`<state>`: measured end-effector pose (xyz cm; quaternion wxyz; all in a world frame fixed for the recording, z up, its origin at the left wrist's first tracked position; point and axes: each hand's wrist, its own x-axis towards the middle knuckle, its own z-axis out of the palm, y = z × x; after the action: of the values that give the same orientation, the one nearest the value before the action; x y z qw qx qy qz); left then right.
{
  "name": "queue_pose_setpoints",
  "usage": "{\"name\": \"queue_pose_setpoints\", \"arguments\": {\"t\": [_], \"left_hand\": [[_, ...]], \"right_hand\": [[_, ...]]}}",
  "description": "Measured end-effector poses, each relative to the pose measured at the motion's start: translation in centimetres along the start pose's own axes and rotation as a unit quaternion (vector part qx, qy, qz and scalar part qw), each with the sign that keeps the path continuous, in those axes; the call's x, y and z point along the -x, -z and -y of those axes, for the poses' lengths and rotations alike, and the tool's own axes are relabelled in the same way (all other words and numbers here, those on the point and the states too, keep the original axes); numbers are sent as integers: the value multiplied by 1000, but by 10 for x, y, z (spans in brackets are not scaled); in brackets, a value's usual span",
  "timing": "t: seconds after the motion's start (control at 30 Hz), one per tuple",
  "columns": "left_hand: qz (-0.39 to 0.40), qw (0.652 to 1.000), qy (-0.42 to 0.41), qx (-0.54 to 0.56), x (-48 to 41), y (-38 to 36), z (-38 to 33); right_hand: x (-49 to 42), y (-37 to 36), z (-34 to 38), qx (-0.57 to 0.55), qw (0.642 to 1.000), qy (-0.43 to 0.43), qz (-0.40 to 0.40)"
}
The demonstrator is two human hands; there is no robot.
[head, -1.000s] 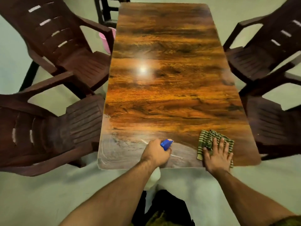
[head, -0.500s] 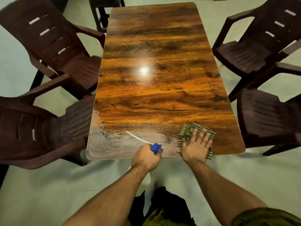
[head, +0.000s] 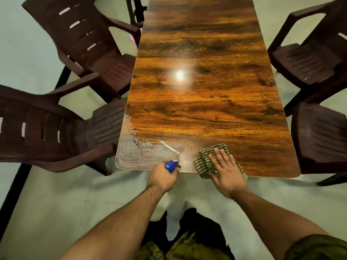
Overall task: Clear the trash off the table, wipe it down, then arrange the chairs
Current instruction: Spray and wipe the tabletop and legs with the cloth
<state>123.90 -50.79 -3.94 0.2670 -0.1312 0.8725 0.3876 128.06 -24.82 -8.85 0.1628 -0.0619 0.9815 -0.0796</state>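
Observation:
A long wood-grain table [head: 206, 102] runs away from me. My left hand [head: 161, 180] grips a spray bottle with a blue nozzle [head: 171, 165] at the table's near edge; the bottle's body is hidden under the hand. My right hand [head: 226, 171] lies flat, fingers spread, pressing a green striped cloth [head: 204, 159] on the near edge of the table. The near left corner of the table looks wet and smeared. Two dark brown plastic chairs stand on the left [head: 56, 128] [head: 90, 40] and two on the right [head: 323, 134] [head: 311, 53].
A pink container [head: 135, 37] shows a sliver beside the far left chair. Another dark chair or stool [head: 136, 10] stands near the table's far left corner. The floor is pale green tile. My legs are below the table's near end.
My right hand has slid the cloth leftward along the near edge, toward the spray bottle. The left hand keeps the bottle near the edge. My view has shifted a little.

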Motion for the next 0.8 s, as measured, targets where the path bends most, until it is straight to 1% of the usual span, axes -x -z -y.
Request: {"name": "queue_pose_setpoints", "arguments": {"t": [0.07, 0.13, 0.2, 0.23, 0.27, 0.33, 0.4, 0.43, 0.5, 0.53, 0.6, 0.63, 0.67, 0.7, 0.73, 0.77, 0.8], "left_hand": [[-12, 1000, -6, 4, -5, 7, 4], [-14, 1000, -7, 15, -11, 23, 14], [-11, 1000, -3, 28, -14, 36, 23], [-16, 999, 1, 36, -16, 46, 31], [-23, 999, 4, 45, -17, 56, 36], [-38, 998, 5, 51, -22, 80, 52], [-44, 998, 2, 49, -29, 98, 65], [-43, 998, -4, 42, -31, 106, 68], [-44, 999, -10, 26, -37, 122, 74], [-44, 999, -12, 19, -39, 127, 76], [-41, 999, -17, 9, -43, 137, 80], [-35, 999, -20, 15, -47, 142, 85], [-28, 999, -19, 18, -50, 147, 88], [-26, 999, -19, 22, -51, 150, 90], [-28, 999, -16, 20, -53, 158, 92], [-30, 999, -16, 17, -55, 160, 93], [-33, 999, -13, 16, -56, 164, 94]], "right_hand": [[-9, -1, 16, -38, 988, -146, -31], [-35, -3, 56, -71, 963, -255, -47], [-59, -1, 92, -94, 943, -317, -44], [-72, 0, 111, -97, 943, -316, -36], [-85, 2, 129, -88, 952, -291, -28], [-107, -1, 170, -59, 977, -204, -12], [-118, -1, 213, -40, 996, -78, 16], [-117, -2, 231, -31, 999, -8, 36], [-104, -8, 256, -12, 989, 125, 73], [-97, -11, 255, -11, 982, 174, 75], [-92, -14, 235, -5, 970, 236, 61], [-93, -15, 223, 8, 969, 242, 52], [-95, -13, 213, 17, 975, 219, 46], [-97, -12, 206, 15, 986, 163, 36], [-103, -11, 212, 2, 997, 77, 24], [-109, -11, 220, -22, 999, -25, 6], [-118, -13, 235, -46, 992, -117, -17]]}}
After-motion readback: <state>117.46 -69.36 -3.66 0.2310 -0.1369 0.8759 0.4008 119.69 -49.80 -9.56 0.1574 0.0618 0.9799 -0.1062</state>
